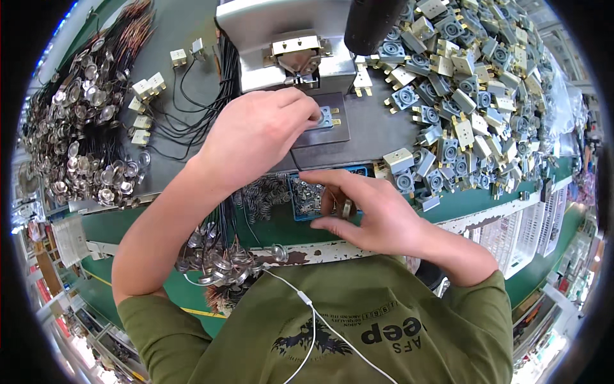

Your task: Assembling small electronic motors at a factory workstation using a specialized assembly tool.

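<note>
My left hand (259,131) reaches over the metal bench plate, its fingers closed at a small grey block with brass blade terminals (327,118). The block lies on a flat dark plate (339,133) below the metal fixture (297,57); my fingers cover its left part. Nearer to me, my right hand (377,208) is curled above a blue tray of small metal parts (302,201). A shiny round metal piece (347,208) shows among its bent fingers; whether they hold it or it is a ring I cannot tell. A black wire (295,160) ends by its index fingertip.
Grey and cream terminal blocks (460,96) are heaped at the right. Wires with round metal caps (89,115) fill the left; more caps (224,265) hang at the front edge. Springs (263,197) lie beside the blue tray. A dark cylinder (373,25) overhangs the bench.
</note>
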`<state>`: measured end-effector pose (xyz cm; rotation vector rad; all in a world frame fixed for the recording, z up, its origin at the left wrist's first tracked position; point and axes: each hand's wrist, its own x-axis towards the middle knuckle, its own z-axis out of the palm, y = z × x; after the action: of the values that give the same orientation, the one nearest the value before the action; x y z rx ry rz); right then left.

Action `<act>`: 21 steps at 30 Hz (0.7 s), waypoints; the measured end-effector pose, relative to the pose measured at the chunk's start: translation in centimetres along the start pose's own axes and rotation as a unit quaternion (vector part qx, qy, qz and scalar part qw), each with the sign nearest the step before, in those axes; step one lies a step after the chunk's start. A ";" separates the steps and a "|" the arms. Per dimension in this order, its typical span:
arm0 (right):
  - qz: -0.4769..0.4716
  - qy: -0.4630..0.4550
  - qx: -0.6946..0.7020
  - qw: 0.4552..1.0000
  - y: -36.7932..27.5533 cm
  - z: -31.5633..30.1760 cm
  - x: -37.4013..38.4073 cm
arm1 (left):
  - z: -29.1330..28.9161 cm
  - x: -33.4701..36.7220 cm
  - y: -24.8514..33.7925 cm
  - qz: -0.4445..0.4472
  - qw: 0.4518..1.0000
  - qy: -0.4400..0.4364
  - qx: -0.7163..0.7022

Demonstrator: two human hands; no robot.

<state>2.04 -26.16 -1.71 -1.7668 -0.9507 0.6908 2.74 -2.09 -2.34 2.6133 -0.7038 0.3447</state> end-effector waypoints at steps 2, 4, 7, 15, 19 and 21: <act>-0.001 0.001 0.002 1.000 -0.1 -0.2 -0.1 | -0.1 0.2 0.2 -0.004 1.000 -0.003 0.017; -0.003 0.000 0.003 1.000 -0.2 -0.4 -0.3 | -0.2 0.3 0.7 -0.022 0.999 -0.015 0.026; 0.017 -0.003 0.023 1.000 -0.4 -0.8 -0.6 | -0.4 0.3 1.3 -0.045 0.997 -0.038 0.053; 0.063 0.084 0.049 0.993 -0.3 -1.7 -2.2 | -1.5 0.4 1.7 -0.039 0.996 -0.058 0.052; 0.054 0.115 0.032 0.991 -0.7 -2.4 -1.4 | -2.3 -1.3 1.8 0.055 0.995 -0.035 -0.075; 0.061 0.098 -0.008 0.993 -0.5 -3.5 -0.4 | -2.6 -1.6 1.5 0.039 0.988 -0.108 -0.103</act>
<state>4.46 -28.10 0.02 -1.8801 -0.7219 0.5757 0.29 -1.45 -0.04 2.4531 -0.8672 0.0076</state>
